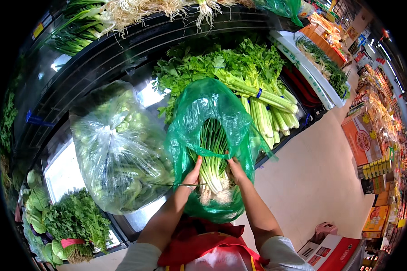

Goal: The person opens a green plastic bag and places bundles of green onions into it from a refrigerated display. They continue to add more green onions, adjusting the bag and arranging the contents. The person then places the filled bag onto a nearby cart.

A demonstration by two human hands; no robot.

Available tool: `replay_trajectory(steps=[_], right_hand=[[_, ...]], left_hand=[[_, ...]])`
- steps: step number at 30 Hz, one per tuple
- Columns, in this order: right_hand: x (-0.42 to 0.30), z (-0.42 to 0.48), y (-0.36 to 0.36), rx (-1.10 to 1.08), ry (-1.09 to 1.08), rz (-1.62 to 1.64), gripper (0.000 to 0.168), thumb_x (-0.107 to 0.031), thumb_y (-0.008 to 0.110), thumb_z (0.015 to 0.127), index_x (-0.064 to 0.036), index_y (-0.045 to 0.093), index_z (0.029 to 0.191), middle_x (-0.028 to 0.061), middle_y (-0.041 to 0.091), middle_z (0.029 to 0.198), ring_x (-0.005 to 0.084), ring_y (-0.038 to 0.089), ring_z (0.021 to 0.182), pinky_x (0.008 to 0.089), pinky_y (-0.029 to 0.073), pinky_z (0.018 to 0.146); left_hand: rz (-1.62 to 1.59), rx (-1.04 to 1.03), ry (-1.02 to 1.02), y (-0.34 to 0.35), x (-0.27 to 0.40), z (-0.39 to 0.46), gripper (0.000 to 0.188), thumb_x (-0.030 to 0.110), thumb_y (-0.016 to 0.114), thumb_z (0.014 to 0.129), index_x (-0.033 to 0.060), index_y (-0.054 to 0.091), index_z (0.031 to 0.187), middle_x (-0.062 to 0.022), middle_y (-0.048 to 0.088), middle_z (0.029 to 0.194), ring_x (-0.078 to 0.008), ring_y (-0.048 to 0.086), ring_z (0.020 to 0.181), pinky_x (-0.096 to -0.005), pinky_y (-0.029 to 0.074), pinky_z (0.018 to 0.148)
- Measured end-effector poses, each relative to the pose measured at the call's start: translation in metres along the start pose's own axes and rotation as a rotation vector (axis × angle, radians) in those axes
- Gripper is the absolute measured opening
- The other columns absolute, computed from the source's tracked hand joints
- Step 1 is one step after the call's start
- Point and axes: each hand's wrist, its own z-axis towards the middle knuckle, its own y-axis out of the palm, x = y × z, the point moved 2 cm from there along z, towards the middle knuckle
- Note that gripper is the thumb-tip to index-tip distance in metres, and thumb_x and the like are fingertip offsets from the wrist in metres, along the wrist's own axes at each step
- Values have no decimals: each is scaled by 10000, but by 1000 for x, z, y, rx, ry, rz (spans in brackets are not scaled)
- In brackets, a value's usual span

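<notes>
A translucent green plastic bag [208,98] lies in front of me with its mouth facing me. In that mouth is a bunch of scallions [213,169], white roots toward me and green tops reaching back into the bag. My left hand [192,175] grips the bunch from its left side, thumb up along the stalks. On the other side my right hand [236,170] holds it, thumb by the bag's edge. Most fingers of both hands are hidden under the stalks. Part of the bag drapes across the stalks and below the roots.
A large clear bag of green vegetables [122,152] sits left of the green bag. Behind lie celery bunches [268,105] with blue ties. Tied leafy greens [76,216] and cabbages [37,200] are at lower left. Scallions [149,12] rest on the upper shelf; cartons [363,135] stand right.
</notes>
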Motion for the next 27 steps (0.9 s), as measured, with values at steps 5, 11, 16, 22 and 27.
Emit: replay_trajectory(steps=[5, 11, 16, 22, 27], right_hand=[[-40, -76, 27, -512, 279, 564, 874, -674, 479, 718, -43, 330, 1305, 129, 439, 1264, 264, 473, 1102, 388, 372, 936], [-67, -101, -19, -628, -40, 558, 550, -453, 452, 862, -43, 426, 1228, 102, 511, 1186, 220, 511, 1050, 341, 393, 924], [-101, -116, -39, -549, -42, 478, 542, -414, 453, 867, -35, 382, 1249, 124, 485, 1197, 232, 482, 1082, 343, 374, 945], [-99, -125, -1, -467, -116, 534, 386, -286, 423, 865, -2, 472, 1123, 114, 565, 1011, 208, 560, 902, 326, 453, 821], [-54, -119, 11, -467, 249, 270, 399, -287, 566, 808, -23, 499, 1100, 106, 568, 1015, 183, 577, 868, 307, 484, 743]], left_hand=[[-166, -42, 29, 57, 23, -41, 650, 550, 539, 776, 48, 475, 1185, -58, 559, 1117, -168, 547, 969, -329, 438, 849], [281, 268, 619, 125, 11, -50, 484, 421, 582, 806, -10, 519, 1018, -97, 546, 1023, -157, 519, 898, -296, 406, 825], [598, 180, 635, 162, 30, -70, 628, 471, 551, 786, -9, 427, 1171, -184, 470, 1108, -269, 448, 1084, -338, 344, 923], [267, -32, 659, 146, 63, -87, 701, 380, 595, 791, -69, 286, 1231, -204, 511, 1040, -247, 459, 1063, -341, 379, 912], [-276, -117, 166, 113, 37, -77, 562, 334, 694, 715, -12, 455, 1088, -95, 556, 955, -160, 576, 809, -309, 503, 702]])
